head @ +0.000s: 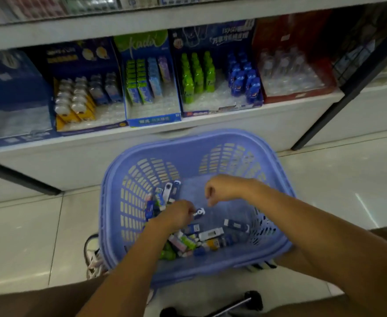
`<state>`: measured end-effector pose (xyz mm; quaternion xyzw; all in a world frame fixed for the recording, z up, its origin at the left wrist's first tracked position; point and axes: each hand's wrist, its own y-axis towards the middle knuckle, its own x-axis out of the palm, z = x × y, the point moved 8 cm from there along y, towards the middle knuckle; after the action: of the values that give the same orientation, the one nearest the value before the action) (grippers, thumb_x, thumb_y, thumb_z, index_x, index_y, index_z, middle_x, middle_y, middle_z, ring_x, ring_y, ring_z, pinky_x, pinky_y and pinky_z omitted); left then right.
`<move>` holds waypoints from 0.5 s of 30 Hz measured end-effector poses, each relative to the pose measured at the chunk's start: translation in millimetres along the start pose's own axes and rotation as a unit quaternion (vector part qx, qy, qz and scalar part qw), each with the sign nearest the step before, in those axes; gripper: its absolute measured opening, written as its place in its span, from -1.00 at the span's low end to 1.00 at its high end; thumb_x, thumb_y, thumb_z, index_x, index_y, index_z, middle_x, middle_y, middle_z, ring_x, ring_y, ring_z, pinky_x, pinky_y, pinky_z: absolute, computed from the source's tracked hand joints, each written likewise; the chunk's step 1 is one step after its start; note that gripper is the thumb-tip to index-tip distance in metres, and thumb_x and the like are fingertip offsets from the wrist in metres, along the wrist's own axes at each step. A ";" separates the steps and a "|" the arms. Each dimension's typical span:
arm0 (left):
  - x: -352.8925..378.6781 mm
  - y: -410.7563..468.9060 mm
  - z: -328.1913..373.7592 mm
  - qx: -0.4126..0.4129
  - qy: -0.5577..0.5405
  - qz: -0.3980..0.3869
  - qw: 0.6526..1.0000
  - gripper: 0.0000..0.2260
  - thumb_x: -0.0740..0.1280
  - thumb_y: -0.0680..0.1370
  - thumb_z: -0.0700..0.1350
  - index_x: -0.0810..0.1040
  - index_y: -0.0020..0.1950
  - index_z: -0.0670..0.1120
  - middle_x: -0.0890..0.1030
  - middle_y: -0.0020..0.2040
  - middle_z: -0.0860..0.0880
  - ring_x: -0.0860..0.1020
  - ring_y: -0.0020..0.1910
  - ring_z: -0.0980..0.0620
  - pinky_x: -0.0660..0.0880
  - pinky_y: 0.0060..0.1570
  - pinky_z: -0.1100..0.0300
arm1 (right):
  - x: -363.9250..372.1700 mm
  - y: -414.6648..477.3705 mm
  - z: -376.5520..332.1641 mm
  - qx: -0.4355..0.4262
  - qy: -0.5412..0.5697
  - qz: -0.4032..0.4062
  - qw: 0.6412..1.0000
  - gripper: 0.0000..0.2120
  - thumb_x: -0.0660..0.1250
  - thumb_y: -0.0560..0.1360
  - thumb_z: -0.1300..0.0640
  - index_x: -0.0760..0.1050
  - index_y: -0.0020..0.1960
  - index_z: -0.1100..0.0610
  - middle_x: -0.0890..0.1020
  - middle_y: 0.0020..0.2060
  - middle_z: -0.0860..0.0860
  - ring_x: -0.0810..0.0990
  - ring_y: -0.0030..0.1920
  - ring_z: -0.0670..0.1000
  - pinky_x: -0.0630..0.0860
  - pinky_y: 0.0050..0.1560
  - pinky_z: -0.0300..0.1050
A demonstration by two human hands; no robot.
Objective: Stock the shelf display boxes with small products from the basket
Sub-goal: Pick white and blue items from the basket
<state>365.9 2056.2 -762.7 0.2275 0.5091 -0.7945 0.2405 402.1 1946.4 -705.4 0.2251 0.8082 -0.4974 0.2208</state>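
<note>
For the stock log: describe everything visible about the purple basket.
The purple basket looks like moulded plastic: rounded-rectangular, thick rim, slotted walls, solid bottom. It stands upright on the pale tiled floor before the shelf, a shoe beside its near-left side. Small packaged products lie heaped along its left and near sides. Both hands reach inside: the left hand pinches a small white item; the right hand hovers, fingers loosely curled.

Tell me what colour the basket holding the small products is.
The basket is periwinkle blue with slotted walls; the head view shows it best.
</note>
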 end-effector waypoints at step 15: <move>49.6 47.7 -44.7 -0.046 0.001 -0.030 0.999 -0.82 0.32 0.52 -0.18 0.57 0.05 -0.26 0.56 0.09 -0.28 0.54 0.05 -0.23 0.46 0.00 0.02 | 131.6 64.5 51.2 0.060 -0.126 -0.186 0.972 -0.83 0.31 0.54 0.17 0.49 -0.02 0.31 0.51 -0.15 0.20 0.49 -0.21 0.16 0.41 -0.09 0.00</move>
<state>361.7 2072.4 -843.0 0.2017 0.5517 -0.7769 0.2266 341.1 1945.2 -848.1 0.0185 0.7702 -0.6017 0.2106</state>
